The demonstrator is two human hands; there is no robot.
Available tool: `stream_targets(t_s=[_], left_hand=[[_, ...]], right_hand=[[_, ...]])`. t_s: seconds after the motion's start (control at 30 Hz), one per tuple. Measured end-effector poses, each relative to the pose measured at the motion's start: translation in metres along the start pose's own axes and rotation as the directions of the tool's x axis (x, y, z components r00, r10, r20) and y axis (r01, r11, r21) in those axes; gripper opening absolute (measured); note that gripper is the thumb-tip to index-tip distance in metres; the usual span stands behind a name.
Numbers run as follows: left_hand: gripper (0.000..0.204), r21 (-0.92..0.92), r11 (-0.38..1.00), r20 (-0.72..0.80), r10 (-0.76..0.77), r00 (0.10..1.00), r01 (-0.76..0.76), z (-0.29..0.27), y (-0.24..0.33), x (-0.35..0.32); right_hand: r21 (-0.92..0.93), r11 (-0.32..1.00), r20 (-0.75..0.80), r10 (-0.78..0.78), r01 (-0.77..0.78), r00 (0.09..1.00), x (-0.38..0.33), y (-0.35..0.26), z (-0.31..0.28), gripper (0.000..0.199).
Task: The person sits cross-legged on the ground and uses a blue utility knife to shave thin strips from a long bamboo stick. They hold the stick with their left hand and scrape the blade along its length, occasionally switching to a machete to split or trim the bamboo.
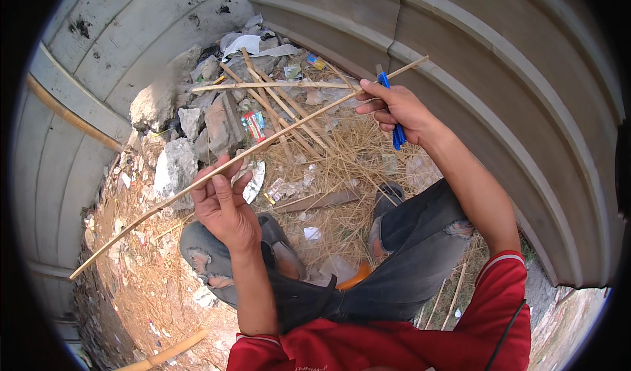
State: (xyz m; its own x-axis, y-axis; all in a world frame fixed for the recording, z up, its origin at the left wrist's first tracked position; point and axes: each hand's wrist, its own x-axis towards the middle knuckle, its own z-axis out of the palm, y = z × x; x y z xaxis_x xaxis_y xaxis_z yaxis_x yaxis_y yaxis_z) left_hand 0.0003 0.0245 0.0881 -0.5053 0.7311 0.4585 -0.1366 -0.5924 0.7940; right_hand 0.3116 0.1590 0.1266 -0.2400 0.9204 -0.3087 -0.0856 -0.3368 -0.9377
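two hands show: the left hand [222, 203] and the right hand [394, 108]. one long thin bamboo stick [263, 144] runs between them, and one blue-handled cutter [393, 118] sits in the right. about five more bamboo sticks [276, 101] lie in a heap beyond. four or so large grey stones [174, 167] rest on the left. one red-and-green packet [253, 124] lies among them. two knees [420, 213] in torn grey jeans.
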Motion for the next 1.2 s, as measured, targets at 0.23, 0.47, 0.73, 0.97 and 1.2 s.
stream_targets(t_s=[0.23,0.47,0.73,0.97,1.2], left_hand=[[0.020,0.193,0.966,0.011,0.175,0.984,-0.174,-0.013,0.029,0.054],[0.021,0.441,0.892,0.171,0.026,0.985,-0.100,0.008,-0.030,0.038],[0.022,0.602,0.786,0.294,-0.052,0.954,-0.143,0.005,-0.070,0.038],[0.031,0.569,0.783,0.471,-0.063,0.880,-0.249,0.021,-0.062,0.060],[0.030,0.525,0.829,0.406,-0.043,0.913,-0.194,0.031,-0.032,0.084]], right_hand=[[-0.692,0.696,-0.373,-0.573,0.194,0.729,-0.058,-0.004,-0.087,0.037],[-0.022,0.955,-0.683,-0.230,0.294,0.694,-0.141,0.305,-0.308,0.033],[-0.322,0.532,-0.916,0.034,-0.783,0.400,-0.255,0.533,-0.205,0.045],[-0.335,0.352,-0.936,-0.016,-0.874,0.352,-0.274,0.570,-0.182,0.049],[-0.191,0.563,-0.894,0.238,-0.804,0.379,-0.284,0.520,-0.203,0.045]])
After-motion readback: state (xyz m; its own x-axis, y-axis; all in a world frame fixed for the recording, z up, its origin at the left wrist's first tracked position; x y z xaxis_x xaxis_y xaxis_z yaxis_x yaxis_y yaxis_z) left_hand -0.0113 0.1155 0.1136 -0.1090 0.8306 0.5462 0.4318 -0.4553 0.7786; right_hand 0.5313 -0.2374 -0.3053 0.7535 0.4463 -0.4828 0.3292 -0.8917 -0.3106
